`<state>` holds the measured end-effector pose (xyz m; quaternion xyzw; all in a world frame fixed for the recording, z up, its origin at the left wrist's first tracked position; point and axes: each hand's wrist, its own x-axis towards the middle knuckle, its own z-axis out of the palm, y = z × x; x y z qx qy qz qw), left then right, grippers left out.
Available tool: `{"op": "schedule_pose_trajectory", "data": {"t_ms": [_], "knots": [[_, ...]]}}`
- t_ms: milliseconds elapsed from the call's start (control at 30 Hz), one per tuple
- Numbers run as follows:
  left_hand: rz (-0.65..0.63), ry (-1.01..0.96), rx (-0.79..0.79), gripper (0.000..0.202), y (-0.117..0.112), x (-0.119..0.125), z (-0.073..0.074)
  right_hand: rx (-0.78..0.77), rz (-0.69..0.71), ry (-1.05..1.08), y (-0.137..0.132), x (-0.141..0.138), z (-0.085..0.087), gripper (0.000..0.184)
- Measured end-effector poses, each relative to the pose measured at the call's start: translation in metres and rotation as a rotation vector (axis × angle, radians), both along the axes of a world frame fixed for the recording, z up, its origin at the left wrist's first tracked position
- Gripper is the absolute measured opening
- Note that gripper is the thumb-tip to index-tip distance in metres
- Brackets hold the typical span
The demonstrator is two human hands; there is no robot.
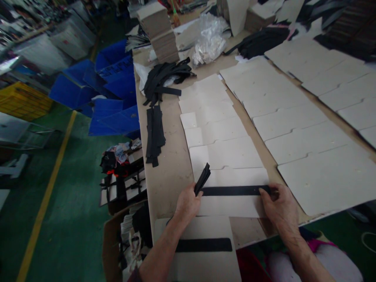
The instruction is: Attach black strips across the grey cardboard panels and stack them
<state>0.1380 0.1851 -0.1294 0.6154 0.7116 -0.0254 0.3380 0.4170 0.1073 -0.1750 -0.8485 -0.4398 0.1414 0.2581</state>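
Note:
My left hand (187,203) is closed round a small bundle of black strips (202,179) that sticks up from its fingers. Its thumb side also rests on the left end of a long black strip (235,190) lying flat across a pale cardboard sheet (232,205). My right hand (279,205) pinches the right end of that strip and presses it onto the sheet. Nearer to me lies another cardboard sheet (205,262) with a black strip (204,245) stuck across it.
Overlapping rows of cardboard sheets (293,117) cover the table. Loose black strips (154,135) and a tangled pile (164,78) lie at the left. A cardboard stack (160,33) and plastic bag (210,39) stand behind. Blue crates (111,90) sit on the floor.

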Motion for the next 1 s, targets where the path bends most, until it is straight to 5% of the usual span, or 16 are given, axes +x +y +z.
{"op": "schedule_pose_trajectory", "data": {"t_ms": [1000], "knots": [[-0.008, 0.084, 0.025, 0.018, -0.003, 0.011, 0.005, 0.016, 0.031, -0.043, -0.002, 0.000, -0.005, 0.034]]}}
